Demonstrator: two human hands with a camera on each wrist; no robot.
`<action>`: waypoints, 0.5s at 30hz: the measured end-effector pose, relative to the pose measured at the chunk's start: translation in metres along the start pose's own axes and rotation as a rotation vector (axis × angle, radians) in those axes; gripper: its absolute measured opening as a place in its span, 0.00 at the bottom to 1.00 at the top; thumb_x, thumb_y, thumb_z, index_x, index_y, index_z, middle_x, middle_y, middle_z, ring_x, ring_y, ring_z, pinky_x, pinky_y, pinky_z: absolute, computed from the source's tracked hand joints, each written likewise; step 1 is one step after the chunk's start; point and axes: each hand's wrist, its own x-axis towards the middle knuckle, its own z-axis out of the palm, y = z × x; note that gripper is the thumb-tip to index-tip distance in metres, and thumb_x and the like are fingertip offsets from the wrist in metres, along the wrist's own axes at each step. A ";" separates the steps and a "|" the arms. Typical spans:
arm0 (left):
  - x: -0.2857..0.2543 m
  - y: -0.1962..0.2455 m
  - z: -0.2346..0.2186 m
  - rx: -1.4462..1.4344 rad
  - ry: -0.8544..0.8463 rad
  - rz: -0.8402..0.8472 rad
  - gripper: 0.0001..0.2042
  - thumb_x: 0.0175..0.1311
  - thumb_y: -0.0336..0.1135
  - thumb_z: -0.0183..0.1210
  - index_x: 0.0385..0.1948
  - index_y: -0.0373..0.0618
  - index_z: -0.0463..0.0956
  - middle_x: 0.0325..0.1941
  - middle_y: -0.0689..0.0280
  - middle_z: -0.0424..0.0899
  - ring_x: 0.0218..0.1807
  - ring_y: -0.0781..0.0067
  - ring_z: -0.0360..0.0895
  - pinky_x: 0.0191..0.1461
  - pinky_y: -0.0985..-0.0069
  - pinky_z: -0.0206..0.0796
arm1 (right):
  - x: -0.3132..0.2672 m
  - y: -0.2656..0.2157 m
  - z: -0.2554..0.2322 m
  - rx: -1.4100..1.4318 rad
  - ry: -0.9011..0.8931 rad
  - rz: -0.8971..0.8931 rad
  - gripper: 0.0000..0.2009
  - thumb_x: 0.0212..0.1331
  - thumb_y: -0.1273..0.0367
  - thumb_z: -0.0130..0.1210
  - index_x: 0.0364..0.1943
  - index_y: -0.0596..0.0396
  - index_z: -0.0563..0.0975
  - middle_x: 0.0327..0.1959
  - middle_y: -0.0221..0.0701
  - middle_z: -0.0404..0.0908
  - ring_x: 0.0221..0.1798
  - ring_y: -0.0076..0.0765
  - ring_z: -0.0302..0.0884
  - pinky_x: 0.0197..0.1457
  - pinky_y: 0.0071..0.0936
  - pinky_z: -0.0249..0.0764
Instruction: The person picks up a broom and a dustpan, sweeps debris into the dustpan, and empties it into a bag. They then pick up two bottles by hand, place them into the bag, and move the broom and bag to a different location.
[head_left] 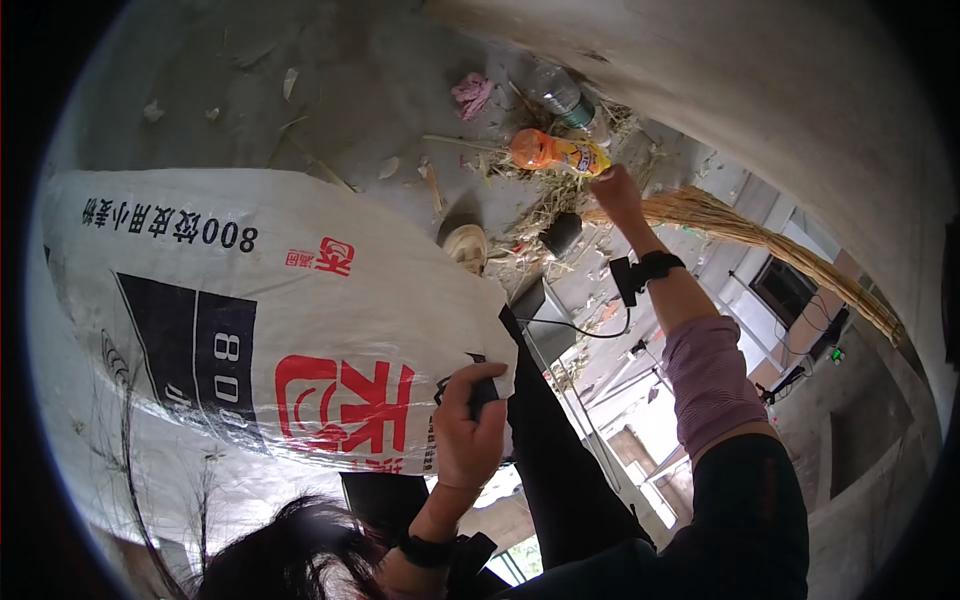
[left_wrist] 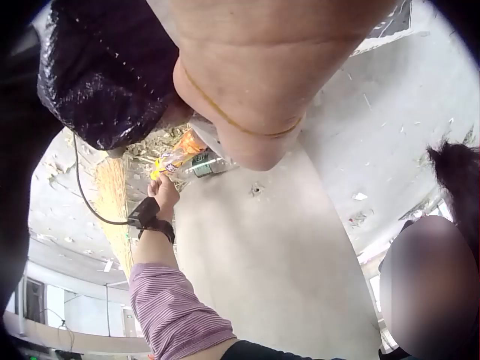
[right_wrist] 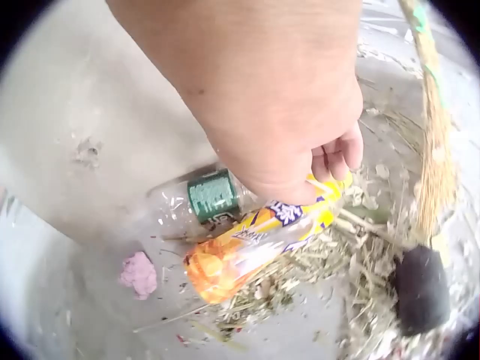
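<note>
My left hand grips the rim of a large white woven sack printed in red and black. The sack fills the left of the head view. Out on the floor, my right hand holds one end of an orange and yellow labelled plastic bottle. In the right wrist view, curled fingers overlap the yellow end of that bottle, and the thumb is hidden. Right beside it lies a clear plastic bottle with a green label, partly behind the right hand in that view.
Straw and debris litter the floor under the bottles. A straw broom lies to the right, near a black cylindrical object. Pink crumpled material lies by the bottles, along a pale wall. A shoe shows beside the sack.
</note>
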 end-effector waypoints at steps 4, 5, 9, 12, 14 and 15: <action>0.001 0.000 -0.001 -0.010 -0.009 -0.045 0.12 0.49 0.25 0.47 0.37 0.40 0.72 0.28 0.62 0.74 0.29 0.77 0.69 0.35 0.81 0.62 | 0.031 0.003 -0.014 -0.247 0.419 -0.165 0.41 0.31 0.63 0.66 0.55 0.59 0.59 0.49 0.43 0.71 0.53 0.46 0.69 0.52 0.32 0.69; 0.000 -0.001 -0.001 -0.005 -0.006 -0.049 0.12 0.49 0.25 0.47 0.37 0.40 0.72 0.28 0.62 0.74 0.29 0.77 0.69 0.35 0.81 0.62 | 0.033 -0.002 -0.017 -0.322 0.496 -0.272 0.45 0.28 0.64 0.68 0.58 0.58 0.57 0.53 0.43 0.68 0.56 0.47 0.66 0.55 0.35 0.67; 0.000 -0.004 -0.001 -0.066 -0.015 -0.141 0.13 0.48 0.25 0.46 0.37 0.40 0.72 0.29 0.62 0.75 0.30 0.76 0.70 0.37 0.81 0.62 | 0.034 -0.025 -0.016 -0.434 0.304 -0.169 0.48 0.27 0.63 0.69 0.60 0.50 0.52 0.57 0.40 0.64 0.57 0.45 0.64 0.55 0.46 0.65; 0.001 -0.006 -0.002 -0.047 -0.005 -0.108 0.13 0.48 0.24 0.45 0.37 0.39 0.72 0.30 0.61 0.75 0.32 0.76 0.70 0.39 0.80 0.62 | 0.032 -0.024 -0.004 -0.414 0.133 -0.095 0.57 0.20 0.59 0.70 0.62 0.57 0.47 0.58 0.46 0.61 0.60 0.50 0.60 0.60 0.41 0.61; -0.001 -0.009 -0.001 -0.029 -0.006 -0.084 0.14 0.47 0.24 0.45 0.37 0.39 0.72 0.31 0.61 0.75 0.32 0.75 0.70 0.40 0.80 0.62 | 0.030 -0.009 0.011 -0.343 0.248 -0.177 0.57 0.18 0.57 0.71 0.61 0.58 0.49 0.55 0.48 0.63 0.58 0.52 0.61 0.60 0.40 0.61; 0.000 -0.010 -0.001 -0.045 -0.003 -0.096 0.14 0.47 0.24 0.45 0.37 0.39 0.72 0.31 0.60 0.75 0.33 0.74 0.71 0.40 0.80 0.62 | 0.030 -0.003 0.015 -0.343 0.246 -0.175 0.57 0.18 0.57 0.71 0.61 0.58 0.49 0.55 0.48 0.63 0.58 0.52 0.61 0.60 0.40 0.61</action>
